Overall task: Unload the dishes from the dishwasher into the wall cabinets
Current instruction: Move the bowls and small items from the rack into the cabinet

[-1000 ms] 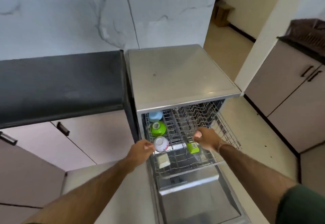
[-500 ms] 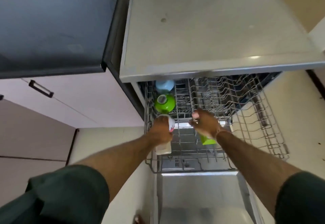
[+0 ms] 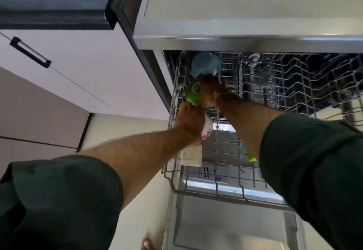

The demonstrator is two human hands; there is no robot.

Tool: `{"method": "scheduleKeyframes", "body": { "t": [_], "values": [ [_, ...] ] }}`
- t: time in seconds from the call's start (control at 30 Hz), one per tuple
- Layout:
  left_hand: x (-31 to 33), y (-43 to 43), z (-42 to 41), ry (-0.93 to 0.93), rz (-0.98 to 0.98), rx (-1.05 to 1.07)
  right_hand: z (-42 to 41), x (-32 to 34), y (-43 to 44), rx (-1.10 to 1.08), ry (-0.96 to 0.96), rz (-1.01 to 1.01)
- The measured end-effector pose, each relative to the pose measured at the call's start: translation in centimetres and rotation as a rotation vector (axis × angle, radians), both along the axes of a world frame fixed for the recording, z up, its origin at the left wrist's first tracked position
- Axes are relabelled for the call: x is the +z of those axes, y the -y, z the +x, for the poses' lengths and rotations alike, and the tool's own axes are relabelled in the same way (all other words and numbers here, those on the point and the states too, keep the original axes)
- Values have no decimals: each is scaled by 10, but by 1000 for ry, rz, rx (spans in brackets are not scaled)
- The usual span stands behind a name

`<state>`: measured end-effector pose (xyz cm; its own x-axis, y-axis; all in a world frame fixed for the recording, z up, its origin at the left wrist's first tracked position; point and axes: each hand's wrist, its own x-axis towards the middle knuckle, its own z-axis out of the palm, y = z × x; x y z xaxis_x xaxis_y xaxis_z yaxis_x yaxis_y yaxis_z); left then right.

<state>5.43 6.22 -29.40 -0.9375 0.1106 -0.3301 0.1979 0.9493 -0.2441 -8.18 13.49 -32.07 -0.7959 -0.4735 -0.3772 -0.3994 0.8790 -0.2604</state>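
Hands: both reached into the pulled-out rack [image 3: 172, 173] of the dishwasher [image 3: 245, 41], along its left edge.
Left hand: the left hand [image 3: 189, 124] was wrapped over a white cup [image 3: 207, 130] with a red print, fingers curled round its side; it looked like a firm hold.
Right hand: the right hand [image 3: 211, 90] lay over the green cup [image 3: 193, 94] with fingers bent down onto it. Whether they had fully closed I could not tell, as the hand hid the contact.
Where the dishes were: the blue cup [image 3: 205, 64] sat at the back left corner of the rack, the green cup just in front of it, the white cup next, and a pale square container [image 3: 191, 156] nearest the front left corner. A green item [image 3: 251, 156] showed beside the right forearm, mostly hidden.
Pointing: the green cup stood mouth down with its base ring up, so its long axis ran roughly vertical. The white cup looked tilted, its printed side turned to the right; its mouth was hidden.
Risk: the two hands were almost touching, so lifting both cups together could knock one against the other, or against the blue cup behind.
Risk: a rim might catch on the rack wires if a cup was pulled sideways rather than straight up.
Risk: wet cups could slip from a one-handed hold on the way up to the wall cabinets, which were out of view.
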Motion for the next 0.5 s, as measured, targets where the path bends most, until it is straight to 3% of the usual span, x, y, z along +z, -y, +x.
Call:
{"method": "scheduleKeyframes", "body": {
  "t": [0.13, 0.37, 0.5],
  "values": [
    [-1, 5, 6, -60, 98, 11, 0, -3, 3, 81, -110, 102],
    [26, 11, 10, -107, 350, 123, 8, 28, -7, 75, -210, 68],
    [47, 10, 26, -65, 623, 227, 21, 60, -17, -2, -211, 6]
  ]
}}
